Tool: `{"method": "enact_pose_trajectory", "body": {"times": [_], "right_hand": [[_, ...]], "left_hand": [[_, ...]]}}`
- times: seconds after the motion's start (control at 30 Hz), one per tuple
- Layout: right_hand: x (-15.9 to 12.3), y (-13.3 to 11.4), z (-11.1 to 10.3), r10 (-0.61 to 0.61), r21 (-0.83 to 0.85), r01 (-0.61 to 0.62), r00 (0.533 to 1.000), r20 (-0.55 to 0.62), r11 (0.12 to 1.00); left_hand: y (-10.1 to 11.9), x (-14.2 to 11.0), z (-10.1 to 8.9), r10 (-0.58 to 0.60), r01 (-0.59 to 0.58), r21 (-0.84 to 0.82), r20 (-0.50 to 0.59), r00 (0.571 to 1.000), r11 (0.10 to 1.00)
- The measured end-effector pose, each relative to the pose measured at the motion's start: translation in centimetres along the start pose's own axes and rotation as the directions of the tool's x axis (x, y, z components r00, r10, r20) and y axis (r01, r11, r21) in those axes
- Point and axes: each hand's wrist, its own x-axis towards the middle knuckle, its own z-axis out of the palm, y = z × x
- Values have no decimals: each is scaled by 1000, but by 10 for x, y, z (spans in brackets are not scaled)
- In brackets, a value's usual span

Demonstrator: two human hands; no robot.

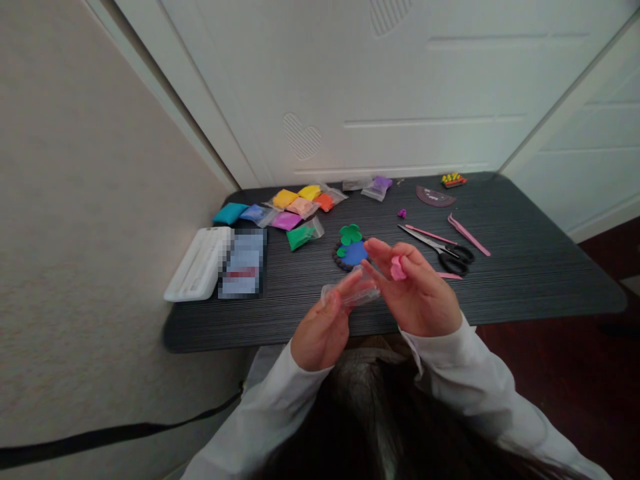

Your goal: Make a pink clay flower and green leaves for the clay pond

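My left hand (323, 330) is closed on a clear plastic bag (367, 294) above the front edge of the table. In my right hand (423, 293), a small lump of pink clay (398, 268) is pinched against the thumb, while other fingers reach toward the bag. Just beyond both hands lies a blue clay disc (354, 253) with a dark beaded rim, partly hidden by my right fingers. A green clay leaf shape (351, 234) rests at its far edge, with a smaller green piece (341, 253) near its left side.
Clay packets in several colours, including a green one (300, 235), lie at the back left. Nearby are a white case (200, 265) and a blurred packet (243, 263). Black-handled scissors (443, 253), pink tweezers (469, 235) and a purple bit (402, 213) are on the right.
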Motion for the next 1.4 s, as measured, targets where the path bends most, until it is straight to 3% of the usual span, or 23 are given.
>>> {"method": "enact_pose_trajectory", "body": {"times": [0.07, 0.13, 0.2, 0.27, 0.33, 0.43, 0.5, 0.53, 0.6, 0.67, 0.73, 0.8, 0.87, 0.93, 1.03, 1.2, 1.4], "right_hand": [[-3, 1, -1, -83, -75, 80, 996, -37, 994], [-8, 4, 1, -169, -283, 158, 985, -16, 946], [-11, 9, 4, -220, -509, 224, 973, 69, 831], [-12, 12, 6, -203, -627, 248, 969, 143, 739], [-11, 13, 6, -163, -574, 198, 980, 113, 795], [-7, 10, 3, -55, -238, 52, 998, -4, 970], [-5, 7, 1, -37, -105, 34, 999, -27, 994], [-6, 6, 1, -58, -127, 53, 998, -33, 990], [-8, 6, 0, -130, -328, 125, 991, 6, 936], [-10, 10, 1, -188, -571, 216, 976, 109, 792], [-11, 14, 2, -199, -681, 270, 963, 182, 681], [-11, 17, 3, -192, -619, 228, 973, 125, 751], [-8, 17, 1, -137, -398, 123, 991, -7, 909], [-5, 13, -4, -47, -145, 30, 993, -113, 989], [-2, 7, -16, 23, -20, -27, 984, -179, 999], [-2, 9, -42, 39, -17, -43, 982, -185, 999], [5, 24, -58, 57, 2, -59, 965, -255, 998]], "left_hand": [[1, 0, 0, -17, 16, -30, -22, 1000, 999], [0, 0, 0, -11, 11, -35, -14, 1000, 999], [0, 0, 1, 5, -4, -29, 12, 1000, 1000], [1, 0, 1, 8, -8, -26, 24, 1000, 1000], [2, -1, 2, 1, -1, -31, 6, 1000, 1000], [3, -2, 4, 13, -15, -51, -40, 999, 999], [4, -1, 5, 29, -32, -53, -56, 998, 998], [4, -1, 6, 35, -38, -47, -56, 998, 998], [4, -1, 6, 46, -47, -24, -44, 998, 999], [3, -1, 6, 59, -59, -2, -32, 998, 998], [4, -1, 5, 63, -63, 4, -40, 997, 998], [4, -2, 5, 50, -51, -5, -52, 997, 999], [6, -3, 5, 36, -37, -17, -46, 998, 999], [7, -2, 5, 36, -36, -5, -54, 998, 999], [11, 0, 2, 87, -74, 80, -170, 982, 994], [20, 9, -13, 262, -212, 169, -372, 891, 963], [37, 16, -29, 385, -290, 291, -357, 851, 912]]}}
